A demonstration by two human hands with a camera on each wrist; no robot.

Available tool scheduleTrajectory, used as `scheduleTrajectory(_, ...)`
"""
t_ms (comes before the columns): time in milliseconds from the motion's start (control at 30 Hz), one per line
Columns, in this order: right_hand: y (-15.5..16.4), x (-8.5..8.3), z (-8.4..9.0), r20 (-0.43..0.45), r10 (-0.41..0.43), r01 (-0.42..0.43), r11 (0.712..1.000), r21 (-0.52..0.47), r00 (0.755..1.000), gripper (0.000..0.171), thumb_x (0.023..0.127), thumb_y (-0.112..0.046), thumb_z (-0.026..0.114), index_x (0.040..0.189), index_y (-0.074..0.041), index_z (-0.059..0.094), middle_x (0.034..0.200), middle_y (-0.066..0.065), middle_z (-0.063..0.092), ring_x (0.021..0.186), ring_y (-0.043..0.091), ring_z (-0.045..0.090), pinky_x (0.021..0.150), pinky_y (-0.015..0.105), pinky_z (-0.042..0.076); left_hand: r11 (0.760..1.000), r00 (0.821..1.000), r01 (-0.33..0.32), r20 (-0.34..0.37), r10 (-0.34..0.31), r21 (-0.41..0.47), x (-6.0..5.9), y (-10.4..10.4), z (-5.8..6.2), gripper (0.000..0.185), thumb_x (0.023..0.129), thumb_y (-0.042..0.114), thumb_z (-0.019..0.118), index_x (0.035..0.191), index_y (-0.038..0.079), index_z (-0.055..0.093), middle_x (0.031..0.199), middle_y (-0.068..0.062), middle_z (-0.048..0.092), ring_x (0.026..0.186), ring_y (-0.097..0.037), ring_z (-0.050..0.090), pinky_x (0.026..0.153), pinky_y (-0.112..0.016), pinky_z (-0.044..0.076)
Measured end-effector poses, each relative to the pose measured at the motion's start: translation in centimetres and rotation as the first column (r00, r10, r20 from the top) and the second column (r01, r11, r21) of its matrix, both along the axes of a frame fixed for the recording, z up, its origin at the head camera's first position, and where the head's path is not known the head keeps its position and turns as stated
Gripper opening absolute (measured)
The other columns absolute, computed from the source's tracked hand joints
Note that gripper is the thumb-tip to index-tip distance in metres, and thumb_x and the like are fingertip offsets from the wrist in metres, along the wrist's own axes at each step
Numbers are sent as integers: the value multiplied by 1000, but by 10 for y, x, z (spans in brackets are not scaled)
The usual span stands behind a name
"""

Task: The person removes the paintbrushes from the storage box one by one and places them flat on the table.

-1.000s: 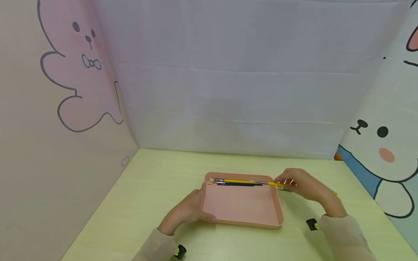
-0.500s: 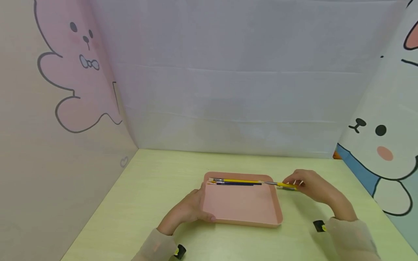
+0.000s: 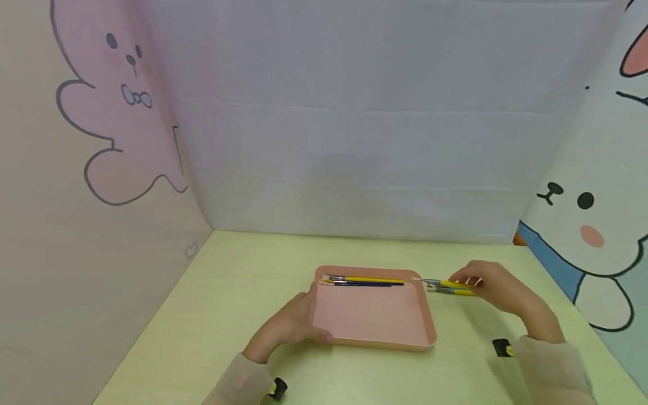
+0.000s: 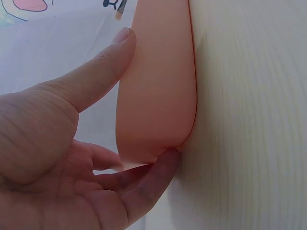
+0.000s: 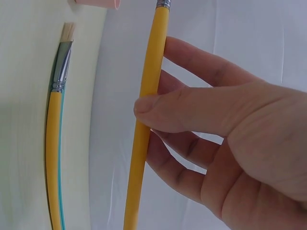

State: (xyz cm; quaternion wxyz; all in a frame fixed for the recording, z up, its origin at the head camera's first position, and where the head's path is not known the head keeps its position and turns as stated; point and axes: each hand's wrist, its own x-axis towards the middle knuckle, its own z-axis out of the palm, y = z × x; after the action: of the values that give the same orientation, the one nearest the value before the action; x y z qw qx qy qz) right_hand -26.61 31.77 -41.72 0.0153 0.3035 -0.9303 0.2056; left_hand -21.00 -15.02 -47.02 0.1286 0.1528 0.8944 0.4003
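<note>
My left hand (image 3: 291, 320) grips the near left corner of a shallow pink tray (image 3: 372, 318). In the left wrist view its thumb lies along the tray's wall and the fingers bend round the corner. To the right of the tray, my right hand (image 3: 491, 284) pinches a yellow-handled paintbrush (image 5: 152, 57) between thumb and fingers, raised over the table with its bristles toward the tray. Beneath it on the table lie another yellow paintbrush (image 5: 53, 143) and a thin teal handle (image 5: 61, 158). Inside the tray, a yellow brush (image 3: 374, 279) and dark blue brushes (image 3: 361, 284) line the far side.
The pale wood-grain table (image 3: 243, 281) meets a white sheet (image 3: 354, 146) at the back. Printed cartoon panels stand at left and right. A small black object (image 3: 502, 347) shows at the right wrist and a similar one (image 3: 278, 389) at the left.
My right hand has drawn the yellow paintbrush rightward, so its bristle end has moved from over the tray to the tray's right rim. My left hand has stayed on the corner.
</note>
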Motion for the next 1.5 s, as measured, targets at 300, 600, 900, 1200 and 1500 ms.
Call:
scheduleTrajectory(300,7,-2,-2,19,-24,24,1000,-1,1000,40,87,15,75,117,-11,79,102,-6,71,87,7,64,76,29,59,1000,1000,-15,15,15,-4,2,1,1,133,73,31,101,169,1,13,135,-23,55,116,-29,54,106,-56,45)
scheduleTrajectory(600,18,-5,-7,36,-47,47,999,0,998,38,87,16,74,116,-10,79,100,-5,72,87,10,65,77,30,59,1000,1000,0,0,0,0,0,0,1,127,72,34,101,168,7,21,129,-15,58,110,-26,54,100,-51,47)
scheduleTrajectory(900,29,-7,-11,44,-72,71,997,27,996,36,87,14,76,114,-9,80,98,-4,71,85,11,64,76,30,58,1000,1000,-12,6,12,-12,2,1,1,135,74,33,100,169,1,11,134,-21,56,115,-28,55,105,-54,45)
scheduleTrajectory(1200,39,-9,-21,53,-62,61,998,22,997,42,81,20,77,112,-7,79,97,-3,71,83,18,65,76,32,58,1000,1000,-8,5,8,-5,1,1,0,132,73,31,101,169,4,15,134,-21,56,116,-29,55,104,-55,46)
scheduleTrajectory(1500,44,-11,-27,76,-81,79,996,29,994,40,83,19,76,111,-9,79,98,-5,70,84,20,64,75,29,55,1000,1000,2,-12,-2,-5,1,1,1,128,73,29,101,167,1,19,130,-21,57,115,-30,54,103,-55,46)
